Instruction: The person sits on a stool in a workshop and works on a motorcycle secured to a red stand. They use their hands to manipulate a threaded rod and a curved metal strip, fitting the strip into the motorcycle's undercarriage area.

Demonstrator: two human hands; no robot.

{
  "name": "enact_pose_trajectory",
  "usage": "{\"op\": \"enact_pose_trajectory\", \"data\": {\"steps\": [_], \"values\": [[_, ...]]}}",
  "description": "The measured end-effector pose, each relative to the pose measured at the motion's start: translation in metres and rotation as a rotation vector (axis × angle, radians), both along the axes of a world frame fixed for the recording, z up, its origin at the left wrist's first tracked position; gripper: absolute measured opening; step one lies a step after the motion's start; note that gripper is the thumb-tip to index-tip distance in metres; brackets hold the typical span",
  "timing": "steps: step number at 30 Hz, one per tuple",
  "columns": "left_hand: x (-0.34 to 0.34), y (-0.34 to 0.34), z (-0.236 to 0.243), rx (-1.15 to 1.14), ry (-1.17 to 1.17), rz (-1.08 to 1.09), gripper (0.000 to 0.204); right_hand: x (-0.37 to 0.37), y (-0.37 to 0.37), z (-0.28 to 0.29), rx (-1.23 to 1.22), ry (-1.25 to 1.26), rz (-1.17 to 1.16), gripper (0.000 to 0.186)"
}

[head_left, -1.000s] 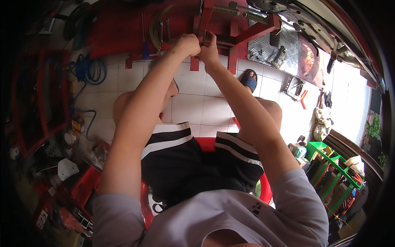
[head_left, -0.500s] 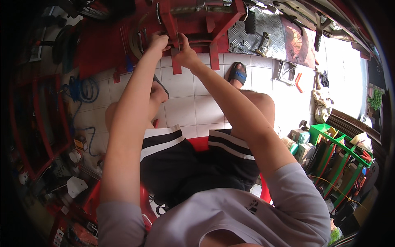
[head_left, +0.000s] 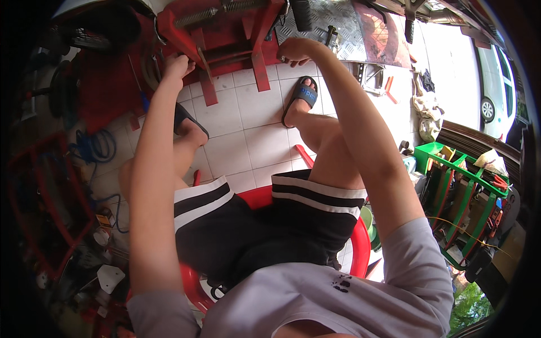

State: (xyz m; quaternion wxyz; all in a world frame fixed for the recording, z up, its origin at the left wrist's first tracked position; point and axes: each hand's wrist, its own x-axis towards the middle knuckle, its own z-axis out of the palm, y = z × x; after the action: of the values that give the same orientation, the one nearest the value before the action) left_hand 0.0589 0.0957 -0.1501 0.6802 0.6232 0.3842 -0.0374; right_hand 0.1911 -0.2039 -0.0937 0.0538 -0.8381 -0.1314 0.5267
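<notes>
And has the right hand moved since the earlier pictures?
Yes, rightward: the right hand was at the red metal stand, and now it is past the stand's right leg.

Frame (head_left: 228, 58) ahead, btwn L hand (head_left: 177, 69) & R hand (head_left: 296, 52); hose (head_left: 94, 147) fwd-L of stool (head_left: 361, 248), rack (head_left: 472, 177) R.

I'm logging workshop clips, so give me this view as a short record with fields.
Left hand: beside the red frame; contact unclear
Right hand: fingers curled, near the ridged metal plate; grip unclear
Frame top: coil springs
Floor: white-tiled
Left side: coiled blue hose
Right side: green rack
</notes>
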Motion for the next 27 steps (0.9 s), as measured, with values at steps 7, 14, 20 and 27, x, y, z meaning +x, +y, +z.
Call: {"op": "enact_pose_trajectory", "data": {"steps": [7,14,20,27], "values": [[-0.024,0.012,-0.015,0.809,0.1,-0.377,0.022,0.047,-0.082,-0.106,0.028,-0.64,0.274,0.024],[-0.063,-0.118,0.092,0.839,0.185,-1.234,0.02,0.039,-0.113,-0.137,0.074,-0.75,-0.183,0.024],[-0.113,-0.17,0.116,0.731,-0.143,-1.559,0.019,0.032,-0.108,-0.147,0.119,-0.782,-0.221,0.019],[-0.126,-0.172,0.119,1.052,-0.059,-1.687,0.017,0.025,-0.111,-0.162,0.13,-0.787,-0.298,0.02]]}}
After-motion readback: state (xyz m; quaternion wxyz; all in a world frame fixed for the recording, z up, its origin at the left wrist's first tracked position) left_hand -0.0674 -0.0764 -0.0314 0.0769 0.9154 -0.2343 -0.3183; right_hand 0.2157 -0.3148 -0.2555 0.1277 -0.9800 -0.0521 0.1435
